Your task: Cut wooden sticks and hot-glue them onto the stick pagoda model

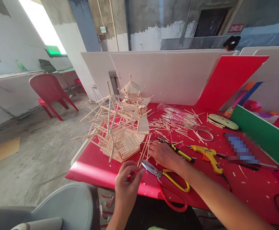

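My left hand (127, 180) is closed in a pinch at the table's front edge, thumb and fingertips close together. Whatever is between them is too small to make out. My right hand (162, 155) reaches down to several loose thin wooden sticks (143, 150), its fingers bent and drawn together; its fingertips are partly hidden. Between the hands lie scissors (156, 172) with one yellow and one red handle. Pliers with yellow-black grips (182, 154) lie partly behind my right hand. A pavilion model of wooden sticks (122, 137) stands just beyond both hands.
A yellow glue gun (207, 156) lies right on the red table (134, 179). Behind are bagged sticks (179, 116), a tape roll (205, 134) and white boards (163, 76). A green board (261, 135) borders the right. A grey bin (67, 204) and red chair (49, 91) stand left.
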The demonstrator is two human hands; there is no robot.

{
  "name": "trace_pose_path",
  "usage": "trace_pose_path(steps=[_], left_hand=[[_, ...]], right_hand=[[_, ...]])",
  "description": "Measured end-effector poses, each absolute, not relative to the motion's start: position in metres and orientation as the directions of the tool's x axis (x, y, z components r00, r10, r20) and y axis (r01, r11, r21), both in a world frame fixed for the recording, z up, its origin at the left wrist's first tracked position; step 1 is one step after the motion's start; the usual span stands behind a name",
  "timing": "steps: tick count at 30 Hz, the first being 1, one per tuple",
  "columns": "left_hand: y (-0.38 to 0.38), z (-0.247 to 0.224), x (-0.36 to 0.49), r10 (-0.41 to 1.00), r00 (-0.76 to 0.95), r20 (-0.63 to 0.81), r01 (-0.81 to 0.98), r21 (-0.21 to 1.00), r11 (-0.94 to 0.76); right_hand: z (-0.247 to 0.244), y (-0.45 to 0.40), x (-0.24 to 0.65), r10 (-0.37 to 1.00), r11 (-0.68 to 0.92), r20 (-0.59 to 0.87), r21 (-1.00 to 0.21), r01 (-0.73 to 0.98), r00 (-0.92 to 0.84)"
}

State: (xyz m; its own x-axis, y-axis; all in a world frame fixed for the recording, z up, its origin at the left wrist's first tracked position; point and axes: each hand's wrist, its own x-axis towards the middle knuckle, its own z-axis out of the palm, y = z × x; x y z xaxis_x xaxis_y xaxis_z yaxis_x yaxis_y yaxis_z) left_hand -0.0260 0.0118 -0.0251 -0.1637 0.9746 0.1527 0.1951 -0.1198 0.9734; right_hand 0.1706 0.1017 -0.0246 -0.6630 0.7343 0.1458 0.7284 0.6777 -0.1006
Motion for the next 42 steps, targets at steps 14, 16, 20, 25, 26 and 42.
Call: trace_pose_path(steps=[14,16,20,25,26,42], left_hand=[[-0.004,-0.03,-0.029,0.958,-0.181,0.22,0.295,0.942,-0.161],[-0.008,-0.029,-0.028,0.97,-0.156,0.184,0.287,0.949,-0.134],[-0.017,-0.031,-0.023,0.992,-0.022,0.128,0.339,0.934,-0.113],[-0.019,-0.028,-0.04,0.989,-0.141,0.036,0.101,0.995,-0.021],[-0.019,-0.027,-0.046,0.976,-0.218,0.021,0.06,0.998,-0.008],[0.003,-0.005,-0.006,0.948,-0.148,-0.28,-0.507,0.845,0.171]], right_hand=[[0.012,0.017,0.149,0.898,0.369,0.229,-0.857,0.361,-0.376],[0.01,0.015,0.14,0.916,0.312,0.199,-0.898,0.309,-0.347],[0.016,0.022,0.121,0.905,0.203,0.114,-0.963,0.18,-0.411],[0.019,0.024,0.135,0.872,0.045,0.007,-0.997,0.066,-0.49],[0.014,0.023,0.144,0.912,0.071,0.008,-0.988,0.138,-0.41],[0.008,-0.009,0.141,0.906,0.422,0.302,-0.698,0.579,-0.296]])
